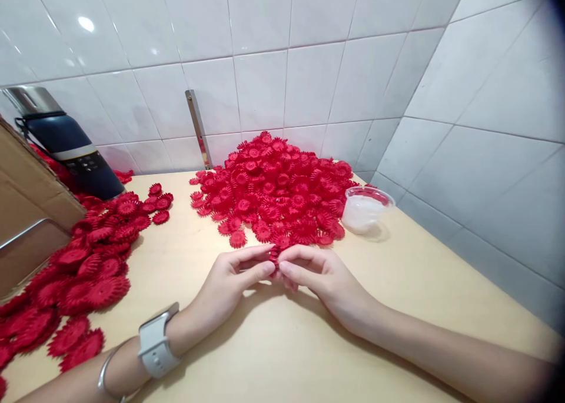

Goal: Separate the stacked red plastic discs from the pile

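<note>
Between my fingertips, just in front of a big heap of red fringed rosettes [269, 185], is one small red fringed rosette [274, 255]. My left hand [241, 276] pinches it from the left, thumb and fingers closed on its edge. From the other side my right hand [324, 279] also closes thumb and fingers on it. The hands meet at the rosette, a little above the table, and mostly hide it. A watch with a pale strap [159, 344] and a metal bangle [105, 370] are on my left wrist.
A clear plastic cup [366, 209] with whitish contents stands right of the heap. More red rosettes [101, 262] spread along the left, beside a cardboard box [30, 215] and a dark blue flask [75, 144]. A metal strip [197, 126] leans on the tiled wall [260, 85].
</note>
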### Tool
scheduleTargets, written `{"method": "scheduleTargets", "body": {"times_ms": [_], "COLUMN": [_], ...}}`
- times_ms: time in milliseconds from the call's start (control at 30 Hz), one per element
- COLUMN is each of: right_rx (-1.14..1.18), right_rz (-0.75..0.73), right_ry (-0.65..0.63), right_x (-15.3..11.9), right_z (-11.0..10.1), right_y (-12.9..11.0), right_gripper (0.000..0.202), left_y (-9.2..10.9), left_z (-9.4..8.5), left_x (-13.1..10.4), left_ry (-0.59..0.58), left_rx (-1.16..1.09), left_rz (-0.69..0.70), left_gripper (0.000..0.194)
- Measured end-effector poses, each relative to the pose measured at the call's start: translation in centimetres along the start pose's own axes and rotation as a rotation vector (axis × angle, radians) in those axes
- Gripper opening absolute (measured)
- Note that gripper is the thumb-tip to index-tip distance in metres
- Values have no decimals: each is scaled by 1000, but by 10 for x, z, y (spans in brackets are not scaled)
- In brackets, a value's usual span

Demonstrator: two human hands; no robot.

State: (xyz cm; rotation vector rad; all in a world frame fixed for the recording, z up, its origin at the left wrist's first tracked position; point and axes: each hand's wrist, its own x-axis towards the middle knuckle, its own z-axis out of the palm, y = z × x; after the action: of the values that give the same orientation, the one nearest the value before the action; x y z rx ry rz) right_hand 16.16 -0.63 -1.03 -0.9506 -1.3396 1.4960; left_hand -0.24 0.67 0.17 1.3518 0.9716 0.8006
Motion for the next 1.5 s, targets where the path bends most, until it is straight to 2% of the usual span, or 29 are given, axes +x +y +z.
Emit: {"method": "scheduleTargets", "body": {"times_ms": [267, 733, 1100, 1233, 1367, 1500], "right_rx": [34, -24, -32, -44, -54, -37], "right_rz": [4, -23, -56, -53, -40, -50], "right_ry": [-34, -50, -35, -33, -9, 3], "right_x": [-1, -3, -3, -2, -2, -2], "right_z": [1, 1, 1, 0, -2, -2], "right_y": [2, 3, 3, 4, 3, 3], "right_gripper": [11, 9, 12, 10, 8, 8], "left_y": [-2, 0, -4, -5, -7, -11], "left_z": [1, 1, 0, 0, 1, 1], "left_x": [1, 0, 1, 2, 2, 2], "left_ry": [19, -14, -80, -66, -49, -10], "left_rx": [-36, 17, -55, -80, -85, 2], "left_rz": [-39, -16, -23, -17, -14, -5], "left_gripper": [19, 14, 19, 23, 13, 3]}}
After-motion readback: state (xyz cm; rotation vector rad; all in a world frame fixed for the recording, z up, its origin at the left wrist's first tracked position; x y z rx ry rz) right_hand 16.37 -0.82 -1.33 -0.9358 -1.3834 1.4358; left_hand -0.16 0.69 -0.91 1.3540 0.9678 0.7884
